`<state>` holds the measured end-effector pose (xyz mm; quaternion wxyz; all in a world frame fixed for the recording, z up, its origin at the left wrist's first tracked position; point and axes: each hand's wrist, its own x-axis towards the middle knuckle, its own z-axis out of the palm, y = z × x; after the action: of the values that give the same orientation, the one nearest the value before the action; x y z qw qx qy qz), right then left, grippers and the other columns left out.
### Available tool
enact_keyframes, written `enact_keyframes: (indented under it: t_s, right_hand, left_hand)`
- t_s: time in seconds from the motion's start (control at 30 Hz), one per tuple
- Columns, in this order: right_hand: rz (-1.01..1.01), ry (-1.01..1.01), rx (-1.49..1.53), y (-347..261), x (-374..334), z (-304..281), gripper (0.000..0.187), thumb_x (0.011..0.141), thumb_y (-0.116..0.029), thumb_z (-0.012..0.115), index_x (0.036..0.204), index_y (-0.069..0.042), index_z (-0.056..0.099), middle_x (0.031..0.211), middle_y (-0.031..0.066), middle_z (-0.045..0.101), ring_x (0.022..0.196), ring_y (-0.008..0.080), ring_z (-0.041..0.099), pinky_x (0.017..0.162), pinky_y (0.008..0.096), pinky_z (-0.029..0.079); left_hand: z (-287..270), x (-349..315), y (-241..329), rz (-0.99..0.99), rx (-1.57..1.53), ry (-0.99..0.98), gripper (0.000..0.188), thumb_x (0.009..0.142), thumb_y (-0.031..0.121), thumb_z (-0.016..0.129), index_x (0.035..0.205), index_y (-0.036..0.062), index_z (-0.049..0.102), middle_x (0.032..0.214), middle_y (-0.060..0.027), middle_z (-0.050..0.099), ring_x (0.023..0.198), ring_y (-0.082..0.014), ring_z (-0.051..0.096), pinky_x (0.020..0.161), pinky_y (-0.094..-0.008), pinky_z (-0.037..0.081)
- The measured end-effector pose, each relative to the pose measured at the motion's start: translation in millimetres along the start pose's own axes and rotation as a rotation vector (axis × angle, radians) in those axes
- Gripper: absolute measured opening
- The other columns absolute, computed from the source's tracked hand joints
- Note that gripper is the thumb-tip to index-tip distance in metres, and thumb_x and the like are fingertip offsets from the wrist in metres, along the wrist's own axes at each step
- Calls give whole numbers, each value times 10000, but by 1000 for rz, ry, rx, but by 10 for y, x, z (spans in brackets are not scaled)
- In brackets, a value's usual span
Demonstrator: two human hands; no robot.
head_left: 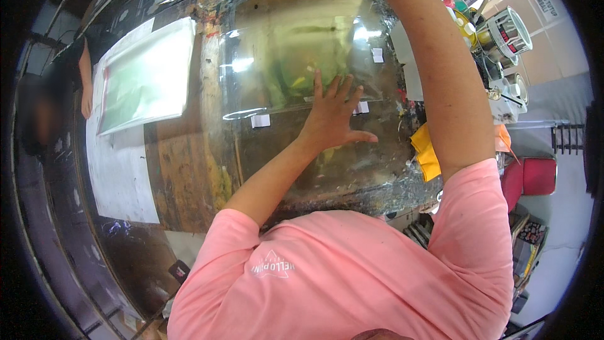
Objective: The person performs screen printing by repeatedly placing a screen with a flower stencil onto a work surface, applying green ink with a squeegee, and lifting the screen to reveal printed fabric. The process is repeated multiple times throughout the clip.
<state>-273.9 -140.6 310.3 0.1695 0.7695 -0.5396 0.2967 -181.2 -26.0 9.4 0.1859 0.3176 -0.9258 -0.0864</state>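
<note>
My left hand (333,116) lies flat with its fingers spread on the near part of a clear, glossy sheet (251,82). The sheet covers the dark worktable and shows a yellow-green tint and bright reflections. Small white pieces (260,121) sit along its near edge, one of them beside my fingers. Another white piece (377,55) is at the sheet's right side. My right arm stretches forward over the table's right side and bends left at the top. The picture's upper edge cuts off my right hand.
To the left, a stack of clear-wrapped sheets (148,79) rests on white paper (123,173). Another person's hand (87,104) is by that stack. Paint cans (503,34) and pots stand at the right, with a yellow cloth (426,153) on the table edge and a red chair (538,176) beyond.
</note>
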Motion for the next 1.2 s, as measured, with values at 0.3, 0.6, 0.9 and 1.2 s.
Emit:
enact_keyframes:
  t_s: [0.3,0.6,0.9,1.2]
  right_hand:
    - [0,5,-6,-66,-77,-7,567,934,-487,554,863,38,759,861,271,739,891,422,715,857,528,530]
    - [-66,-67,-79,-230,-991,260,484,991,-482,634,1116,-33,761,1014,192,730,984,406,691,838,512,506]
    - [50,-783,433,-69,-1935,734,451,1022,-488,659,1025,-46,748,967,231,716,946,428,687,825,523,523]
    - [-69,-453,182,-230,-2500,1209,356,942,-440,731,1125,-135,736,1018,83,700,940,310,693,753,448,593]
  left_hand:
    - [-83,-40,-12,10,-41,189,1144,758,889,649,1473,-2,585,1476,-232,581,1420,-402,515,1252,-707,143]
    - [-1779,-507,-771,-609,-1076,733,885,702,322,1023,1402,-29,613,1122,-141,758,978,-209,739,913,-353,592]
    - [-822,-1372,-704,-748,64,266,1165,557,706,966,1468,66,627,1185,-111,659,1199,-284,579,1118,-493,341]
    - [-685,-1439,-778,-748,33,272,1199,481,783,920,1435,97,677,1097,-87,574,1114,-288,529,1033,-463,302]
